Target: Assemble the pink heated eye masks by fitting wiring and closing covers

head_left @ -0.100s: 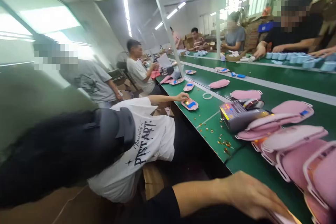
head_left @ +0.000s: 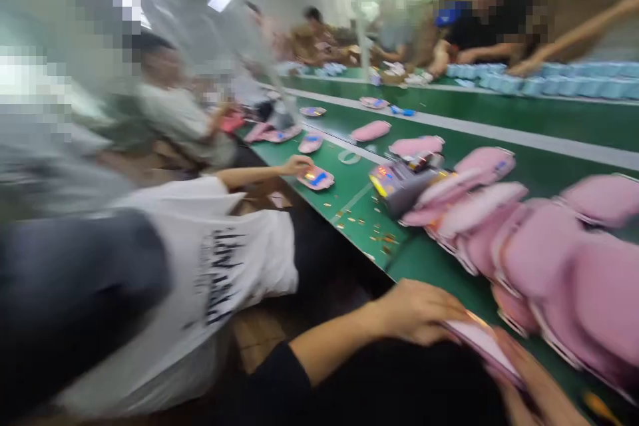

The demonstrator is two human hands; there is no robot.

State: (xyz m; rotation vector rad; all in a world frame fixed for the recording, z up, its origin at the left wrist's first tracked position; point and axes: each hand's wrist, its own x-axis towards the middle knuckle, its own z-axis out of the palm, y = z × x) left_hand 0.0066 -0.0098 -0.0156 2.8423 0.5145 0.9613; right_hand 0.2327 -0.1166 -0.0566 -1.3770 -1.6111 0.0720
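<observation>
At the lower right, my left hand (head_left: pixel 422 309) has its fingers closed on one edge of a pink oval case (head_left: pixel 486 346), which is tilted and smeared by motion. My right hand (head_left: pixel 536 373) grips the opposite edge, partly cut off by the bottom of the picture. A thin orange strip shows along the case's upper edge. Beyond my hands, a long heap of similar pink cases (head_left: pixel 549 246) overlaps on the green bench, some with white rims and loops.
A grey box with a lit display (head_left: pixel 404 186) stands behind the heap. Small gold-coloured scraps (head_left: pixel 384 237) lie near the bench edge. To the left a co-worker in a white shirt (head_left: pixel 239 253) touches another pink case (head_left: pixel 319 178). Light blue parts (head_left: pixel 539 80) line the far bench.
The view has swung to the right and down, so the bench appears further left. My right hand and more of the held case have come into view.
</observation>
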